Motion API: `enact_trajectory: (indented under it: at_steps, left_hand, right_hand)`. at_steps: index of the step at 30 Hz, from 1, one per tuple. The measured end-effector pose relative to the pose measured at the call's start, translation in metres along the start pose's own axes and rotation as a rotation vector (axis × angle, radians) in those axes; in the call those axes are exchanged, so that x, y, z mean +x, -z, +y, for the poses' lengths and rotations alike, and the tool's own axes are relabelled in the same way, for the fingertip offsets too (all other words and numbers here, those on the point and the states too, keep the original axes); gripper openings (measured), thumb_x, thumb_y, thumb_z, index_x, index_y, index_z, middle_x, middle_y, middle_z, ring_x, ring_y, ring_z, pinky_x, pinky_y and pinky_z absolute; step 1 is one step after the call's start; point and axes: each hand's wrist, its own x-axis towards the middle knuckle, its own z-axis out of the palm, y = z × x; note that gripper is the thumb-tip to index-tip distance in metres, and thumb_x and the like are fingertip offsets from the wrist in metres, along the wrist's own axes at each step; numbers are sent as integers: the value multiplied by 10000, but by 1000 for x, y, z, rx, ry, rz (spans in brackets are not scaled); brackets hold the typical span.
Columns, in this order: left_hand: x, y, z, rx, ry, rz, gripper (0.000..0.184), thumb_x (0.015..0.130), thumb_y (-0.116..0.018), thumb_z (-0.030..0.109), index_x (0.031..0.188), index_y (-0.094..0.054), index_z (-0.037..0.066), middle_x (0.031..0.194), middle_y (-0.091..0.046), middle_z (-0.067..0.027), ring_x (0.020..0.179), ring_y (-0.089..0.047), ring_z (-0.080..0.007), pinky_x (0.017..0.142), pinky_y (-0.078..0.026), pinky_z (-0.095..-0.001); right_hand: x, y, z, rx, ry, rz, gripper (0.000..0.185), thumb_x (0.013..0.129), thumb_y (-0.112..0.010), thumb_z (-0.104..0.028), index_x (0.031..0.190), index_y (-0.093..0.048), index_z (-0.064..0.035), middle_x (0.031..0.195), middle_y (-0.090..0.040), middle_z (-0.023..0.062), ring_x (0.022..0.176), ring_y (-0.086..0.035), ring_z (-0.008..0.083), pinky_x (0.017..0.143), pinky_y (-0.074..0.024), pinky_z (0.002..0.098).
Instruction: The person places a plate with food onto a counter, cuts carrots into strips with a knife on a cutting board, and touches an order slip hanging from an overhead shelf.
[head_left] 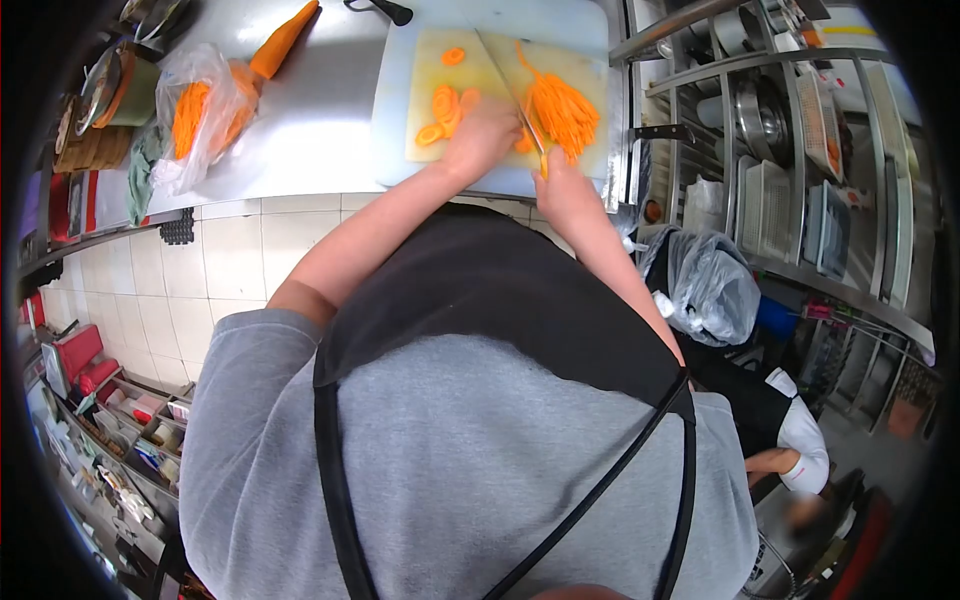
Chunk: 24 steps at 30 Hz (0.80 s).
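Observation:
My right hand (pixel 565 183) is closed around the yellow handle of a long knife (pixel 508 88), whose blade points away from me over the yellow cutting board (pixel 425 75). Just left of the blade, my left hand (pixel 485 138) is closed, its curled fingers on carrot slices (pixel 523 142) that show at the fingertips. More round carrot slices (pixel 442 103) lie to its left, and one lies alone farther up the board. A pile of carrot strips (pixel 563 115) is right of the knife.
On the steel table (pixel 325 110) are a whole carrot (pixel 284 42) and a plastic bag (pixel 215 120) with carrots. A black-handled knife (pixel 660 132) is at the table's right edge. Racks (pixel 740 60) with pans and baskets stand right. Another person (pixel 770 415) is at lower right.

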Motion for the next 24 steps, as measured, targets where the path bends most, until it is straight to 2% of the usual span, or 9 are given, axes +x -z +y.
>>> enact_trajectory:
  at_steps: [1, 3, 4, 6, 13, 15, 19, 21, 24]
  left_hand:
    - [0, -2, 0, -8, 10, -1, 69, 710, -590, 66, 754, -627, 27, 880, -589, -64, 857, -515, -251, 756, -437, -342]
    - [1, 0, 2, -20, -8, 9, 68, 708, -591, 66, 752, -631, 32, 881, -589, -61, 857, -515, -248, 757, -438, -339]
    - [1, 2, 2, -28, -29, 19, 68, 706, -593, 67, 750, -635, 36, 883, -590, -58, 857, -514, -245, 758, -438, -336]
    - [1, 3, 4, -28, -9, 16, 71, 705, -594, 67, 752, -637, 36, 879, -591, -57, 853, -516, -244, 757, -440, -334]
    - [0, 0, 0, 27, -5, -3, 75, 699, -598, 61, 755, -636, 29, 852, -593, -64, 831, -524, -248, 744, -444, -340]
    - [0, 2, 3, 12, -3, 7, 76, 699, -599, 58, 759, -635, 29, 850, -591, -65, 830, -523, -248, 742, -443, -342]
    - [1, 4, 6, -51, 1, 26, 76, 708, -598, 51, 771, -633, 26, 855, -588, -69, 836, -521, -249, 746, -439, -343]
    - [2, 8, 10, -23, -19, -2, 87, 713, -598, 52, 788, -633, 24, 866, -588, -70, 840, -520, -250, 752, -438, -343]
    - [-5, 5, 2, -5, -67, 26, 117, 719, -598, 52, 827, -631, 20, 882, -587, -72, 846, -519, -251, 761, -436, -339]
  right_hand:
    - [-1, -6, 4, -3, -2, -4, 242, 840, -490, -174, 936, -373, 15, 695, -556, 298, 685, -544, 470, 618, -430, 528]
    - [-3, -27, 17, 3, -210, -103, 242, 840, -489, -171, 938, -375, 19, 696, -557, 292, 680, -547, 465, 607, -436, 518]
    - [-1, -33, 21, 5, -211, -106, 242, 840, -489, -171, 938, -375, 19, 696, -557, 292, 680, -547, 465, 607, -436, 518]
    - [11, -41, 28, 64, 26, 121, 243, 840, -489, -174, 936, -374, 17, 700, -558, 292, 682, -548, 466, 607, -433, 521]
    - [7, -11, 10, 3, -13, -34, 237, 838, -493, -167, 933, -371, 12, 697, -553, 300, 684, -546, 468, 607, -423, 532]
    - [-7, -9, 5, 36, -201, -115, 235, 838, -490, -165, 940, -371, 9, 698, -554, 300, 690, -545, 469, 616, -420, 537]
    - [6, -40, 27, 35, -143, -34, 241, 837, -491, -170, 946, -367, 7, 696, -557, 298, 685, -543, 472, 618, -421, 537]
    - [19, -46, 29, 44, -7, 102, 256, 834, -495, -165, 957, -363, 18, 694, -557, 300, 673, -546, 468, 608, -427, 529]
    - [25, -43, 25, 36, -62, 63, 273, 831, -498, -162, 967, -364, 33, 694, -557, 302, 672, -550, 462, 607, -428, 529]
